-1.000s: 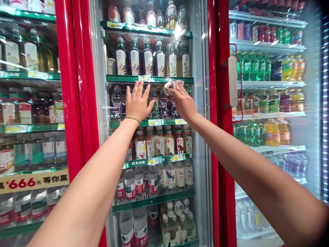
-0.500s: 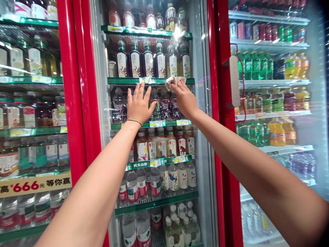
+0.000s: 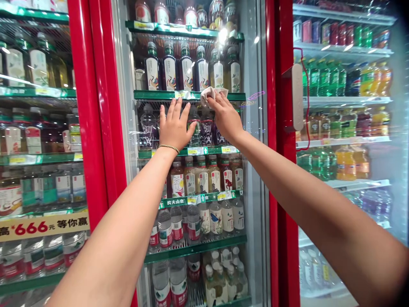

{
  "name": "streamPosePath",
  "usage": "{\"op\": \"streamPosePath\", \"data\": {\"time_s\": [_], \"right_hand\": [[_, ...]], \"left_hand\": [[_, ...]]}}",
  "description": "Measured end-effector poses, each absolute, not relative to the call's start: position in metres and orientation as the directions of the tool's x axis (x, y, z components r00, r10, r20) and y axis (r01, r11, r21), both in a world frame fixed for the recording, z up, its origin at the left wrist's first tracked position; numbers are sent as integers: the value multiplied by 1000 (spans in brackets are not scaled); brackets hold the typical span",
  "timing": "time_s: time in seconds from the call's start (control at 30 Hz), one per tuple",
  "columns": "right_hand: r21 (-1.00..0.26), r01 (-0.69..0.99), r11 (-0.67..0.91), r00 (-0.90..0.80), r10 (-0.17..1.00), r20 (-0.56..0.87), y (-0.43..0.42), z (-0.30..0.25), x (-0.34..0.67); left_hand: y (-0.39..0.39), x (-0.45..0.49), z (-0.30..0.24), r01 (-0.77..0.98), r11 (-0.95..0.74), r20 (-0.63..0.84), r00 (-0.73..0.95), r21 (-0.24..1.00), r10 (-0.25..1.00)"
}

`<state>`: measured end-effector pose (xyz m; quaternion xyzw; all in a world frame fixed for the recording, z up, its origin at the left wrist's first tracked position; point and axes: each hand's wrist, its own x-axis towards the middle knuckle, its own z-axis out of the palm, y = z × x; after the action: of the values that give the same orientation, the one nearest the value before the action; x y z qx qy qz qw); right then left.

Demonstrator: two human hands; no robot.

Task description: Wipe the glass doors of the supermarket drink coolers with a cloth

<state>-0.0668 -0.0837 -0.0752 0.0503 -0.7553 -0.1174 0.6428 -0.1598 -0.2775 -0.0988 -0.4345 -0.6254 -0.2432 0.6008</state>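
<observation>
Head view: cloth (image 3: 208, 93) now nearer left hand (image 3: 175, 128).

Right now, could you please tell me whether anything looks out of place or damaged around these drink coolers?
One thing: a red cord bows loosely out beside the pale upright bar on the right, rather than lying flat. I see no spill or breakage.
</observation>
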Motion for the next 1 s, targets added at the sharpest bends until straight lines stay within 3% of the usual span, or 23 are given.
{"op": "streamPosePath", "data": {"time_s": [0.23, 0.47, 0.6, 0.73, 0.87, 1.0], "right_hand": [[321, 47, 946, -258, -299, 919, -89, -100, -56], [196, 50, 979, -133, -188, 973, -91, -81, -69], [274, 27, 961, -189, -264, 946, -108, -94, -73], [345, 53, 937, -259, -321, 911, -103, -104, -57], [266, 83, 960, -173, -249, 953, -106, -89, -64], [269, 57, 961, -110, -262, 959, -125, -88, -80]], "left_hand": [[-277, -180, -97, 823, 562, 997, 78, -78, 24], [-277, -176, -98, 857, 515, 998, -2, -29, 59], [-279, -178, -97, 836, 546, 998, 53, -60, 29], [-299, -178, -96, 825, 553, 992, 60, -114, 115], [-328, -177, -95, 824, 517, 954, 89, -233, 287], [-348, -183, -96, 776, 533, 924, 166, -338, 345]]}}
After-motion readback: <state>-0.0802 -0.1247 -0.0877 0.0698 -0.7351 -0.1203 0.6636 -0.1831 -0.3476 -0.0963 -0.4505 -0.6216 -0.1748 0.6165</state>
